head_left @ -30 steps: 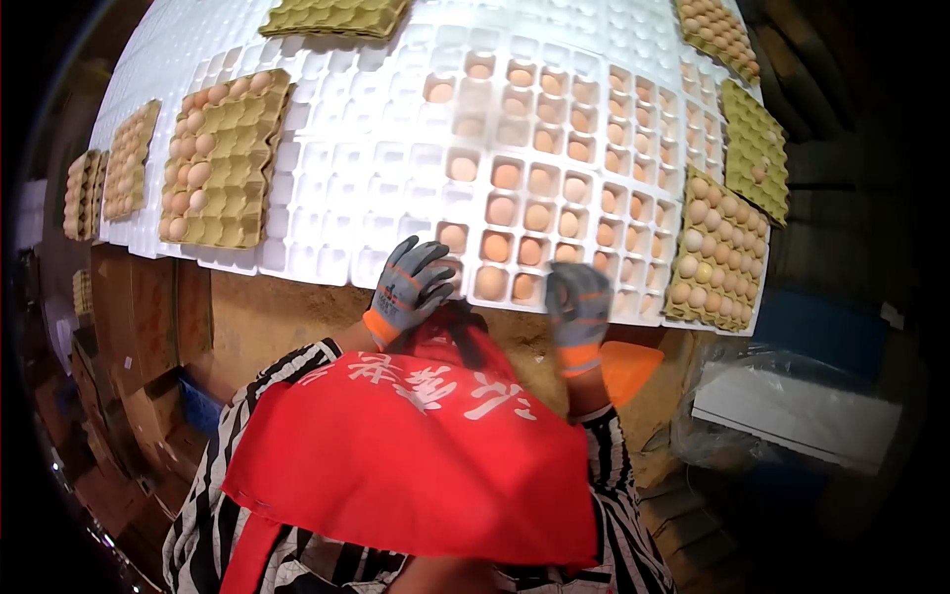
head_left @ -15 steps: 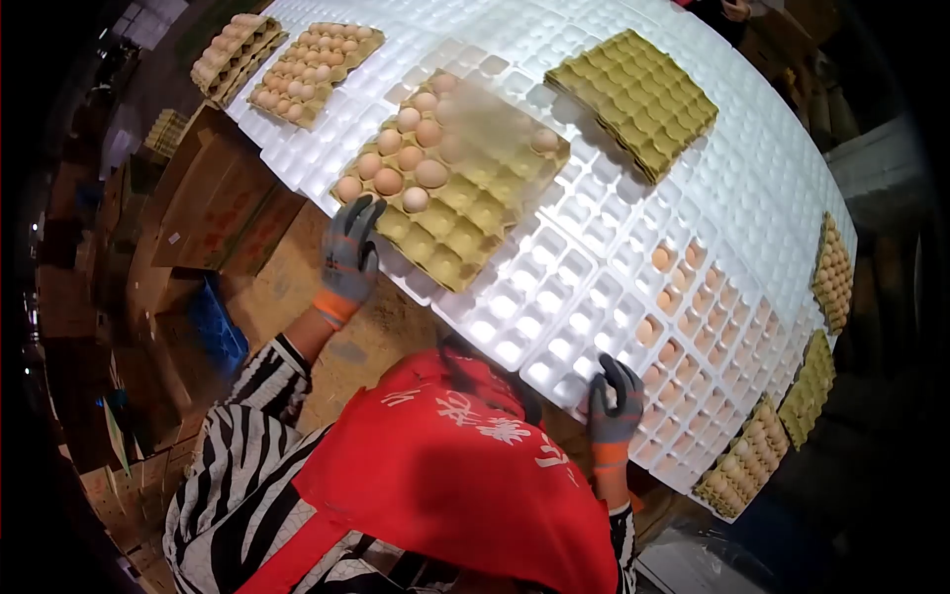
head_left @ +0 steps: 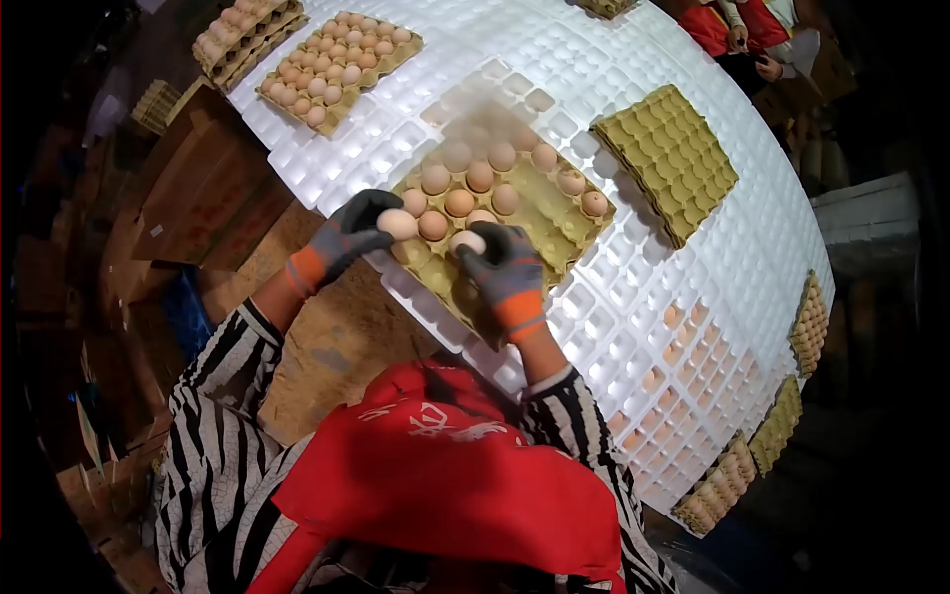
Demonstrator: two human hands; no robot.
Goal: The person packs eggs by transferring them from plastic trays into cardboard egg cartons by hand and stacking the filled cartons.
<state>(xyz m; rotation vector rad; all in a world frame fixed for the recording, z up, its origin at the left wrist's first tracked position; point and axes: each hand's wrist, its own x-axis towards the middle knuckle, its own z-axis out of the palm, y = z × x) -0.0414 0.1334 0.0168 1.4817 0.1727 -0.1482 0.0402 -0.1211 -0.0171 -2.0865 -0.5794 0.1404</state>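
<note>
Both my hands wear grey gloves with orange cuffs. At the near left edge of a partly filled cardboard egg tray (head_left: 554, 203), my left hand (head_left: 348, 238) is closed on a pale egg (head_left: 398, 225). My right hand (head_left: 507, 272) reaches over the tray's near part, thumb and fingers closed around another egg (head_left: 466, 243). Brown eggs (head_left: 459, 203) fill many cups at the tray's left and far side, while bare cups show at the right and near side. A hazy smear blurs the tray's far corner.
White plastic egg trays (head_left: 604, 317) cover the table, some holding eggs (head_left: 683, 396) at right. A full cardboard tray (head_left: 336, 69) lies far left, and stacked cardboard trays (head_left: 673, 163) lie right. Cardboard boxes (head_left: 208, 188) stand left. Another person's hands (head_left: 752, 49) show at top right.
My right hand has moved left from the white trays to the cardboard tray and taken hold of an egg. My left hand has closed on an egg. The view has shifted.
</note>
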